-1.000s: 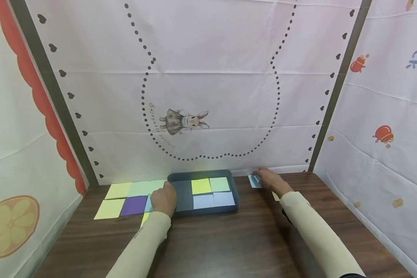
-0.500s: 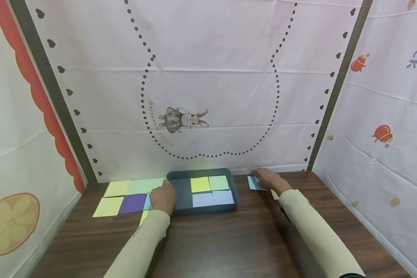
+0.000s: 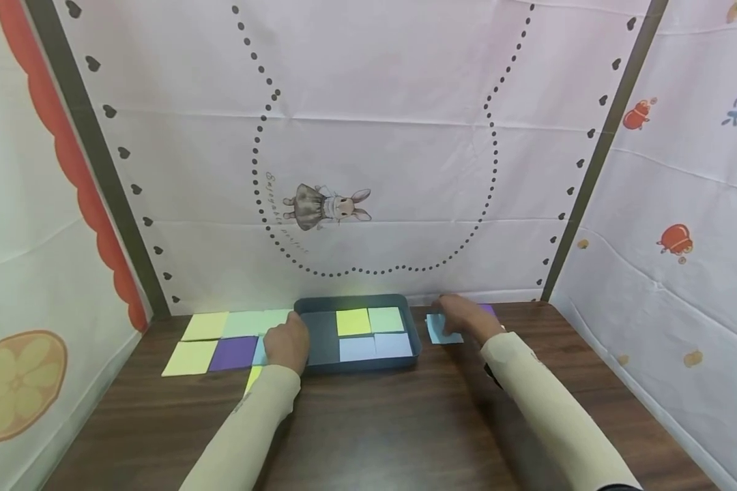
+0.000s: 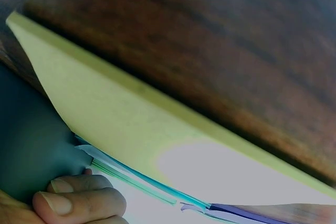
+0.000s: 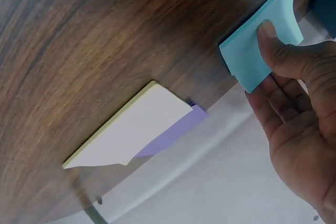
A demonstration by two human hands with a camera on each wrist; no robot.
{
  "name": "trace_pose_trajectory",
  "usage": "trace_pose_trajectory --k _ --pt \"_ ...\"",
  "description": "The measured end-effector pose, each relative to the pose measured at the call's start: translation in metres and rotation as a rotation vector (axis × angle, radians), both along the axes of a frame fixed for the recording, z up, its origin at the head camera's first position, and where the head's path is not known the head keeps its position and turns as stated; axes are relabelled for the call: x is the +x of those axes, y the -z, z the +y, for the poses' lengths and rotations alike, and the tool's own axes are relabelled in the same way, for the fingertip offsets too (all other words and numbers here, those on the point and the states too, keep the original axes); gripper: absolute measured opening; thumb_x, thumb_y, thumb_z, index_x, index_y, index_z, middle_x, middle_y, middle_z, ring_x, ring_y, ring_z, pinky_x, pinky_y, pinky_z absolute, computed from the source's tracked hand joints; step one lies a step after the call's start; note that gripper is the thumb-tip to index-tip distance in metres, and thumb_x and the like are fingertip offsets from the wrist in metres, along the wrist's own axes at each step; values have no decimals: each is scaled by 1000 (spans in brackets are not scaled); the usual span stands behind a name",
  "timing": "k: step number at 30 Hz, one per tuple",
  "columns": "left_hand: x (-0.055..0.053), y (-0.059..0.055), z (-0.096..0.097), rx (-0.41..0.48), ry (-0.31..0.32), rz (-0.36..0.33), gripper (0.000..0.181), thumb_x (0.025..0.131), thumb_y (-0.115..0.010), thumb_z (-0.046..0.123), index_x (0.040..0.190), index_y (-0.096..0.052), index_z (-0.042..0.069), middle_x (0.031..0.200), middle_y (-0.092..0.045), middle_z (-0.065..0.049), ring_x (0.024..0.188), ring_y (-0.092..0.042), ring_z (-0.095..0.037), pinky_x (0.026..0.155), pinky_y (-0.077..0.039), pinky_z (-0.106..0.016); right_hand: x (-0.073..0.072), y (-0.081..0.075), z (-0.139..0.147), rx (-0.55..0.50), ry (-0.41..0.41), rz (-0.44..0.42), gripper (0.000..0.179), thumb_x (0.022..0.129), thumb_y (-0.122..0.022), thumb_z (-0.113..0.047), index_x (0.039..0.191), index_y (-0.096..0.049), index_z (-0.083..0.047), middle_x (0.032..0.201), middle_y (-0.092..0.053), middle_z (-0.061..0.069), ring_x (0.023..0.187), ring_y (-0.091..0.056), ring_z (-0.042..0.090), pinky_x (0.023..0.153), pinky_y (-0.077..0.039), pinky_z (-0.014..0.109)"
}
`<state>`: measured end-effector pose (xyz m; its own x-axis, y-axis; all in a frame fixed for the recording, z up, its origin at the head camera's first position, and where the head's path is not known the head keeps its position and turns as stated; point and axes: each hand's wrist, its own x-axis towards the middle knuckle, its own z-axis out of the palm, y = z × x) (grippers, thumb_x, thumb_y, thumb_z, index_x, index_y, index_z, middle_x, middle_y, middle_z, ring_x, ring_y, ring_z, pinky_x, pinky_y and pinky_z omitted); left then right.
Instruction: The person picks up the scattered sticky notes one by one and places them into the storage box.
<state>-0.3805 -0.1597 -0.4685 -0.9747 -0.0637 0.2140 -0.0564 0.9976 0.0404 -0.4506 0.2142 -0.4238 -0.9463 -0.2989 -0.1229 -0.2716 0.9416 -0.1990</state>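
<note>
My left hand point(image 3: 286, 343) grips the left wall of the dark grey tray point(image 3: 364, 367). In the left wrist view its curled fingers point(image 4: 81, 203) lie beside the tray's dark side. Inside the tray are a yellow sticky note pad point(image 3: 353, 322), a green one point(image 3: 385, 319) and two pale blue ones. My right hand point(image 3: 463, 319) pinches a light blue sticky note pad point(image 5: 262, 40), thumb on top and fingers underneath. That pad is just above or touching the table right of the tray; which one I cannot tell.
Left of the tray lie several pads, including a purple one point(image 3: 233, 353) and a pale yellow one point(image 3: 189, 358). At the right, a cream pad point(image 5: 131, 127) overlaps a purple pad point(image 5: 173, 132). A printed cloth wall point(image 3: 368, 150) stands behind the wooden table point(image 3: 399, 429).
My right hand has slid a little left, toward the tray, with the light blue pad. More of the purple pad behind that hand now shows. My left hand stays at the tray.
</note>
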Motion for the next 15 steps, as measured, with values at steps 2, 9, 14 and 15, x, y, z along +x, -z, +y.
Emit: trace_pose_trajectory --k 2,9,14,15 --pt "0 -1 1 -9 -3 0 16 111 -57 5 109 -60 -11 64 -62 -14 59 -64 -22 62 -62 -41 5 -3 -4 -15 -2 12 64 80 -91 11 139 -76 -6 143 -76 14 109 -70 25 101 -64 44" --pt "2 -4 3 -16 -8 -14 17 111 -58 6 111 -61 -11 63 -61 -13 58 -63 -21 62 -61 -40 9 -7 -12 -14 -6 30 58 79 -94 8 133 -80 -8 136 -79 12 102 -71 24 98 -65 45" --pt "4 -4 2 -6 -13 -33 17 111 -58 6 111 -60 -11 65 -62 -13 59 -63 -22 62 -61 -40 7 -7 -14 12 -34 64 50 87 -89 6 134 -79 -5 131 -81 14 106 -74 25 101 -64 47" --pt "4 -4 2 -8 -13 -37 17 111 -58 6 112 -61 -11 65 -61 -14 59 -63 -22 62 -61 -40 7 -6 -14 16 -44 71 46 89 -86 6 134 -79 -5 130 -81 14 105 -74 25 100 -64 47"
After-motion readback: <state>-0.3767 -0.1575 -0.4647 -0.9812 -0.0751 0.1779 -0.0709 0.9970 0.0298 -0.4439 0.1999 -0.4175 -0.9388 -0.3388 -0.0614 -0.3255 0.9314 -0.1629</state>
